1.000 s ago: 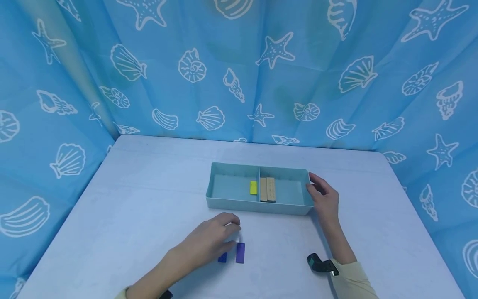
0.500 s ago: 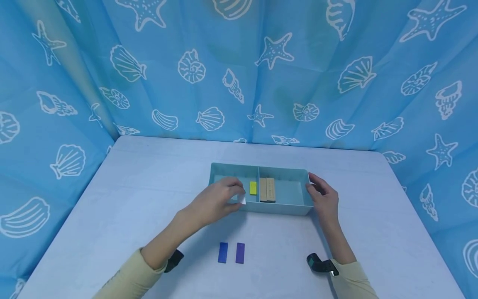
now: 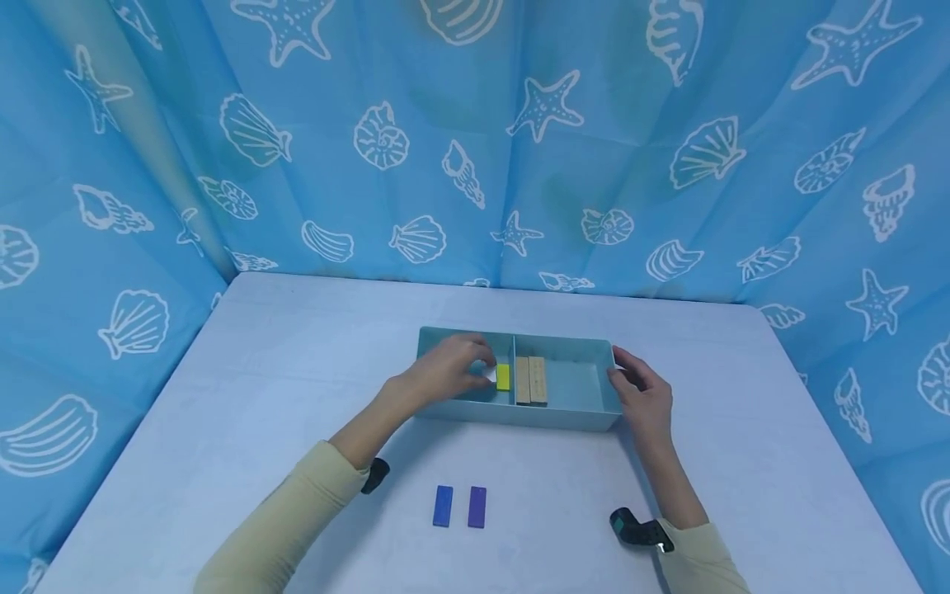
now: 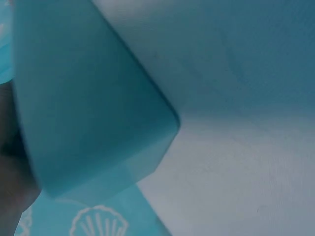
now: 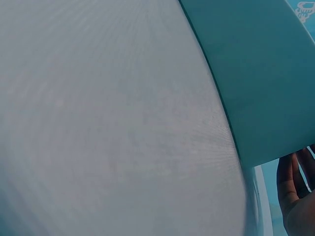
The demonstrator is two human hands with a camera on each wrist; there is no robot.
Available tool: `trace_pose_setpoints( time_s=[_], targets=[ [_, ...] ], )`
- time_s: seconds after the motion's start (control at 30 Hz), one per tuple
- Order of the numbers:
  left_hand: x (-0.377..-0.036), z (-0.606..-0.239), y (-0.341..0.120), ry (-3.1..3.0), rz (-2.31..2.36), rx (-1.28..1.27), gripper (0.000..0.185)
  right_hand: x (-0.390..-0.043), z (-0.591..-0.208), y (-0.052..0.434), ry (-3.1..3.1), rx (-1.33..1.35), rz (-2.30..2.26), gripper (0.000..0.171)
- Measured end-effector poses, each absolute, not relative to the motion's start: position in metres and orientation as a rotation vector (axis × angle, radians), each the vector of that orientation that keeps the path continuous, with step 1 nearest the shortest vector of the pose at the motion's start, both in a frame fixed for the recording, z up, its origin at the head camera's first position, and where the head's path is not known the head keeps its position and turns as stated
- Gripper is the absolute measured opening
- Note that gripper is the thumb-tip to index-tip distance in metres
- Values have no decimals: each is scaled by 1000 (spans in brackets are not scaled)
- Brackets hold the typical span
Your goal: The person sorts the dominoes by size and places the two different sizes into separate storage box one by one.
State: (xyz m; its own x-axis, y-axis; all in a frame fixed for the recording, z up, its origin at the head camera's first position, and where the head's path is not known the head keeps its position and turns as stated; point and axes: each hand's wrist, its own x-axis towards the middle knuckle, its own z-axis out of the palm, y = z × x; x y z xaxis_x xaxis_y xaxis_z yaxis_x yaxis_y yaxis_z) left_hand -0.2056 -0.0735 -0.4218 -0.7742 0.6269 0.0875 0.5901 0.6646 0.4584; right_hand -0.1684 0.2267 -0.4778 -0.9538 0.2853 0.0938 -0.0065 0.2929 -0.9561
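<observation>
1. White block — small flat piece, mostly hidden by the fingertips of the left hand, which pinch it inside the left compartment of the tray, just beside the yellow block. Judged light, rigid and smooth-faced; best held by its two long edges, since a flat face offers little purchase.
2. Tray — pale teal, rectangular, rounded corners, one central divider. Looks like moulded plastic, stiff and light enough to slide if nudged.
3. Right hand — fingers curled against the tray's right end wall, steadying it; holds nothing else.
4. Yellow block — flat, bright, lying against the divider on the left side.
5. Two wooden blocks — pale, matt grain, side by side in the right compartment, touching the divider.
6. Blue block and purple block — flat, glossy-looking rectangles, parallel on the table, near each other, well apart from the tray.
7. Table — smooth, pale surface.
</observation>
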Motion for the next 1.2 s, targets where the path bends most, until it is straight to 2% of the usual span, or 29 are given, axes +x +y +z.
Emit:
trace_pose_setpoints(
  time_s=[0.4, 1.2],
  targets=[
    [-222, -439, -62, 2734, 620, 1046, 24, -169, -479, 229, -2322, -263, 1712, 39],
    [-224, -446, -60, 2701, 721, 1032, 26, -171, -482, 232, -2336, -256, 1729, 40]
  ],
)
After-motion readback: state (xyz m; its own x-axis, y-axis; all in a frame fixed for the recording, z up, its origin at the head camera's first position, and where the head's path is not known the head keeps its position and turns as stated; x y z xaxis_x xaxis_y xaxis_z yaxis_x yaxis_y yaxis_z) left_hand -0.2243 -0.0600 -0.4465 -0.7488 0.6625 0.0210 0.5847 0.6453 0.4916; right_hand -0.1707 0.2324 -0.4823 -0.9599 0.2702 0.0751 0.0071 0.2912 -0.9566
